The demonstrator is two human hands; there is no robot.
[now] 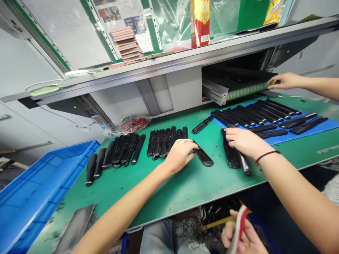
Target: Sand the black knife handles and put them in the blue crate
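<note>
My left hand [180, 155] rests at the end of a black moulded handle piece [203, 157], its fingers on that piece, on the green mat [185, 187]. My right hand [245, 139] grips a stack of black handle pieces [230, 151], and a rounded black handle with a shiny end [245, 163] lies under its heel. Left of my hands, rows of black handle pieces [161, 143] and rounded handles [116, 155] lie side by side. Farther back, several long black pieces [254, 113] lie in rows on a blue mat [299, 132].
A co-worker's hand [284, 81] reaches from the right to a ribbed green roller [247, 91] under a metal shelf [169, 63]. Another person's hands [238, 233] hold a red-and-white item below the table edge. A blue plastic crate [45, 187] stands at the left.
</note>
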